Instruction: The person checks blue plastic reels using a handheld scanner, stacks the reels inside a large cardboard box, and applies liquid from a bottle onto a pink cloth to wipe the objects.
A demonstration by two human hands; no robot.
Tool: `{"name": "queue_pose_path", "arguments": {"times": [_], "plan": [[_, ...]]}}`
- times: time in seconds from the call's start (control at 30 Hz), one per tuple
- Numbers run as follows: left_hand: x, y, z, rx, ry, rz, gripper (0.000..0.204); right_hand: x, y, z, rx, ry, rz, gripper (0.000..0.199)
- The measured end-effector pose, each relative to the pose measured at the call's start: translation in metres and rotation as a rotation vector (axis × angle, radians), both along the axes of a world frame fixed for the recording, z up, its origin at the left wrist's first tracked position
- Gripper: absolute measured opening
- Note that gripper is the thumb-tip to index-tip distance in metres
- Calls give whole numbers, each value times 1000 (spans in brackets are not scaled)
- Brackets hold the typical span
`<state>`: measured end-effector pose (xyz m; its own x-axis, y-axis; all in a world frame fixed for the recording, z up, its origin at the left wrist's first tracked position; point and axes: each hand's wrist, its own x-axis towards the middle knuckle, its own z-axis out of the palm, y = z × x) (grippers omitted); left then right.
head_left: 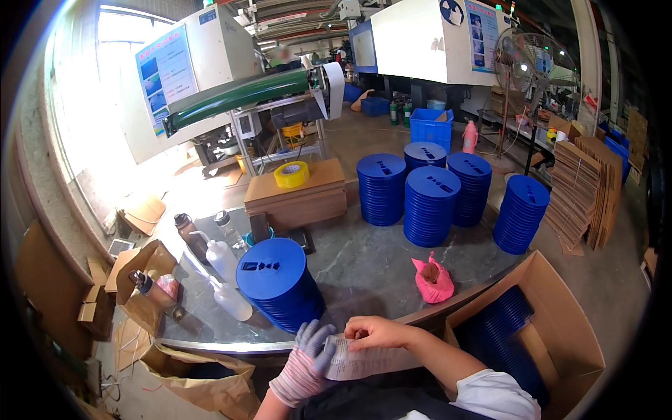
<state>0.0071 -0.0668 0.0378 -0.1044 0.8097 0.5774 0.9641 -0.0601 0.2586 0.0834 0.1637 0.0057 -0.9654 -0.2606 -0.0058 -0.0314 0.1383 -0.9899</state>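
Observation:
My left hand (306, 360), in a striped pink and grey glove, grips the left end of a white printed paper strip (378, 363) at the table's near edge. My bare right hand (371, 332) lies over the strip with bent fingers pinching at its upper edge near the glove. What the strip's far right end does is hidden under my right forearm. Just beyond the glove stands a tall stack of blue round discs (274, 269) with small cut-outs in the top one.
More blue disc stacks (432, 192) stand on the grey table (343, 262). A pink bag (435, 280) lies right of centre. An open carton (560, 308) with blue discs sits at right. White squeeze bottles (231, 301) stand left, yellow tape (292, 174) on stacked cardboard (297, 199) behind.

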Motion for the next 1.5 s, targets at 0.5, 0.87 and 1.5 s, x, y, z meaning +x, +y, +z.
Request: {"name": "queue_pose_path", "arguments": {"times": [0.5,0.87,1.5], "plan": [[6,2,-20,257,-682,-248,141,3,-2,11,-414,-89,167,45],[3,3,-22,173,-652,-268,141,0,-3,-1,-384,-8,147,18],[17,9,-10,222,-705,-108,135,5,-10,2,-521,0,168,32]]}}
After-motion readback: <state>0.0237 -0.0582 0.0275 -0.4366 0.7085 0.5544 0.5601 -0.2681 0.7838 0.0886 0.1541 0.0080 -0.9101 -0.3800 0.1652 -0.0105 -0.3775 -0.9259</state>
